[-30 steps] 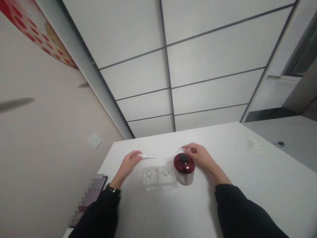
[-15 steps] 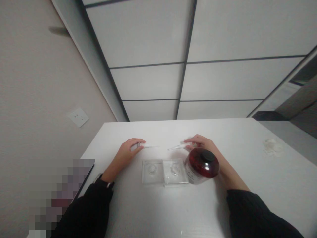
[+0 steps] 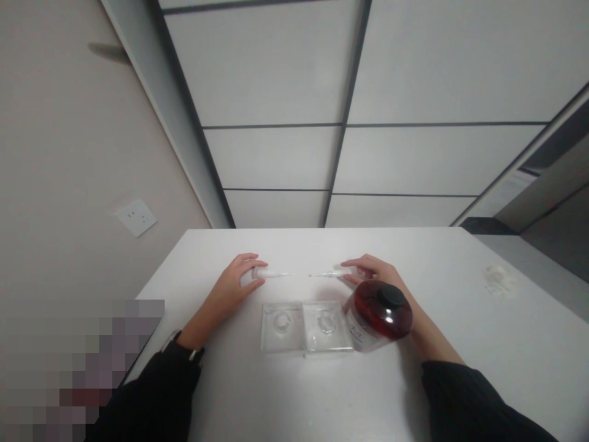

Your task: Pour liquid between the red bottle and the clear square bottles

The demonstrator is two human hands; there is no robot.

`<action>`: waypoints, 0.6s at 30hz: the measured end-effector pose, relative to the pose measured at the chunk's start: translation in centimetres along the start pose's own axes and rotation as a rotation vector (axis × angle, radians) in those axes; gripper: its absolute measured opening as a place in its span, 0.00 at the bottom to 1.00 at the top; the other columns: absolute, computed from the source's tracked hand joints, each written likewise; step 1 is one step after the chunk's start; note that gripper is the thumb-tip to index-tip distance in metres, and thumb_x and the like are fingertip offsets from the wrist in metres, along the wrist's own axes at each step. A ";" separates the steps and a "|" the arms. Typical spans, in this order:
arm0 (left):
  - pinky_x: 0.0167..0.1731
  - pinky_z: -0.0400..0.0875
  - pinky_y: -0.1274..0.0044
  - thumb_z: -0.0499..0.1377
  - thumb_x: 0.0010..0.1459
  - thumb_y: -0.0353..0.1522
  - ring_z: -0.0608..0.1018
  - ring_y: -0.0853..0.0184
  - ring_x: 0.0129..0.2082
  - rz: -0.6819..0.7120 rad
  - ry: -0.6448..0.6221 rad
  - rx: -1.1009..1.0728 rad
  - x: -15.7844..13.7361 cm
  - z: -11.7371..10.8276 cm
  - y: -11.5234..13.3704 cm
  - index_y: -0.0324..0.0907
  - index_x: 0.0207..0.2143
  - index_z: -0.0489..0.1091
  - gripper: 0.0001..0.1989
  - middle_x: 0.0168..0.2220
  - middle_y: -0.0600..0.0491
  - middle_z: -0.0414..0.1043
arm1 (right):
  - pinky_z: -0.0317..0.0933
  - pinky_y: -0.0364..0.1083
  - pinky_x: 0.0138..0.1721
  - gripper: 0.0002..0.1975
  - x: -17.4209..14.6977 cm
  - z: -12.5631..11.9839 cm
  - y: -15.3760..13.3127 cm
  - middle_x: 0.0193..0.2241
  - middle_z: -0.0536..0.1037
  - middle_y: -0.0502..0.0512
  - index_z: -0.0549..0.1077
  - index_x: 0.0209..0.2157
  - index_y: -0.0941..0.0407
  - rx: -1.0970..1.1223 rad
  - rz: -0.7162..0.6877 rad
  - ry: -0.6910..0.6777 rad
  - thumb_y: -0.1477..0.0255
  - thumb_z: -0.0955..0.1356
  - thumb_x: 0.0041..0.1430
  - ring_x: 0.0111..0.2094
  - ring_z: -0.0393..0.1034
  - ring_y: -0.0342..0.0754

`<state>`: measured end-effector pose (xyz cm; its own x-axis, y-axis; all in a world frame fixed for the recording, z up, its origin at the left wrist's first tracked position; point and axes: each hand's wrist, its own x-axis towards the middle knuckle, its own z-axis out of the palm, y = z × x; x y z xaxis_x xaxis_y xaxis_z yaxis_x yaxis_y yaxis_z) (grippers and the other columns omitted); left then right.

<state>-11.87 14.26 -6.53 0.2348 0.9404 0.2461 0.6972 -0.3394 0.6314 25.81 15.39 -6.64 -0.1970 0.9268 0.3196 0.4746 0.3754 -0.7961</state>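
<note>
Head view on my distant screen was filled at the far side by pale panelled doors [image 3: 276,80] with dark strips between the panels. Before them stretched a white table [image 3: 285,393], and dark sleeves [image 3: 156,393] reached in from its near edge. My left hand [image 3: 232,285] and right hand [image 3: 377,267] were well apart over the far half, facing each other. On the near side of the right hand stood a bottle [image 3: 380,316] with a dark red shoulder and black cap, hiding part of the palm and wrist from me. Just left of it lay two clear square boxes, the left box [image 3: 281,341] beside the right box [image 3: 326,341], each with a round shape at its middle.

Smallest were two slim clear pieces on the far side of the boxes, thin tips pointing at each other with a gap between. I had the left piece [image 3: 275,274] with its blunt end between the left thumb and fingers, which were parted a little around it. The right piece [image 3: 327,274] ran between the right thumb and forefinger, also slightly parted. Whether either pair pressed on its piece, I could not tell.
</note>
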 end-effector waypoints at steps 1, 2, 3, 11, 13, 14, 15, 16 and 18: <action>0.68 0.65 0.55 0.62 0.62 0.39 0.74 0.51 0.62 0.001 0.002 -0.001 0.0 0.0 0.0 0.47 0.50 0.79 0.16 0.60 0.46 0.73 | 0.63 0.50 0.34 0.10 0.0 0.0 -0.2 0.28 0.77 0.52 0.86 0.37 0.48 0.012 0.007 0.010 0.61 0.76 0.54 0.29 0.68 0.50; 0.68 0.65 0.55 0.62 0.62 0.39 0.74 0.51 0.62 0.001 0.003 -0.006 0.0 -0.1 0.1 0.47 0.50 0.79 0.16 0.60 0.46 0.73 | 0.62 0.50 0.34 0.10 0.1 0.0 -0.3 0.27 0.76 0.52 0.86 0.37 0.48 0.025 0.016 0.022 0.61 0.77 0.53 0.29 0.67 0.49; 0.68 0.65 0.55 0.63 0.62 0.39 0.74 0.52 0.62 0.001 0.005 -0.013 0.0 -0.1 0.1 0.47 0.50 0.79 0.16 0.60 0.46 0.73 | 0.61 0.50 0.33 0.10 0.1 0.0 -0.4 0.26 0.76 0.51 0.86 0.36 0.48 0.040 0.027 0.037 0.61 0.77 0.52 0.28 0.67 0.49; 0.65 0.67 0.56 0.69 0.52 0.40 0.78 0.53 0.56 -0.062 0.122 -0.181 0.1 0.3 0.6 0.46 0.52 0.76 0.25 0.61 0.44 0.71 | 0.55 0.46 0.29 0.19 0.1 -0.1 -0.5 0.19 0.67 0.47 0.70 0.17 0.54 0.327 0.173 0.372 0.62 0.78 0.50 0.25 0.59 0.44; 0.62 0.69 0.58 0.70 0.50 0.41 0.79 0.56 0.52 -0.104 0.188 -0.256 0.2 0.4 0.7 0.45 0.50 0.75 0.25 0.60 0.44 0.71 | 0.52 0.45 0.25 0.24 0.1 -0.4 0.0 0.16 0.57 0.43 0.60 0.15 0.53 0.470 0.220 0.503 0.65 0.76 0.53 0.21 0.51 0.41; 0.60 0.70 0.60 0.70 0.50 0.41 0.78 0.57 0.51 -0.126 0.229 -0.299 0.2 0.4 0.8 0.45 0.47 0.75 0.22 0.58 0.46 0.72 | 0.50 0.44 0.23 0.26 0.0 -0.6 0.2 0.15 0.52 0.41 0.55 0.15 0.52 0.552 0.240 0.563 0.67 0.75 0.54 0.19 0.46 0.39; 0.57 0.72 0.63 0.70 0.50 0.41 0.78 0.58 0.49 -0.150 0.273 -0.346 0.3 0.4 0.9 0.45 0.43 0.74 0.18 0.53 0.48 0.74 | 0.49 0.43 0.21 0.27 0.0 -0.8 0.5 0.14 0.48 0.39 0.52 0.17 0.52 0.639 0.257 0.612 0.70 0.74 0.54 0.18 0.42 0.39; 0.53 0.73 0.67 0.70 0.51 0.40 0.78 0.60 0.45 -0.176 0.316 -0.396 0.4 0.2 1.0 0.44 0.36 0.72 0.14 0.46 0.50 0.76 | 0.48 0.43 0.19 0.28 0.0 -1.0 0.9 0.15 0.45 0.38 0.49 0.18 0.51 0.727 0.272 0.649 0.72 0.73 0.54 0.17 0.39 0.38; 0.40 0.73 0.74 0.69 0.54 0.40 0.74 0.66 0.34 -0.226 0.393 -0.513 0.5 -0.1 1.2 0.44 0.25 0.63 0.17 0.30 0.56 0.69 | 0.44 0.41 0.16 0.28 0.0 -1.4 1.6 0.16 0.40 0.36 0.45 0.21 0.51 0.904 0.296 0.694 0.77 0.72 0.53 0.16 0.33 0.37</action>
<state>-11.02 14.35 -5.58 -0.2094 0.9441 0.2545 0.2679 -0.1949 0.9435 27.78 16.03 -7.19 0.4609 0.8860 0.0506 -0.4120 0.2641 -0.8721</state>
